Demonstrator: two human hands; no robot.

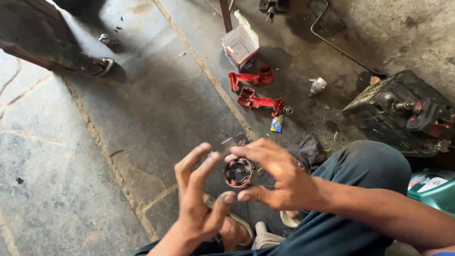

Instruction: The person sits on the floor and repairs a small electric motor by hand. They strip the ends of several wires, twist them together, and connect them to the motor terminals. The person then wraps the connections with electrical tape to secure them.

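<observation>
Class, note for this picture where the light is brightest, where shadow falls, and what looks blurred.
Head view: daylight brightest on the stone floor at left; upper right corner lies in shadow; the left hand looks slightly blurred, the red casing halves sharper.

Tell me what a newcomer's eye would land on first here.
First, the round motor stator with copper windings, low in the middle, pinched by the right hand while the left hand spreads open beside it. Next, the two red tool housing halves on the stone floor above, beside an open cardboard box.
</observation>
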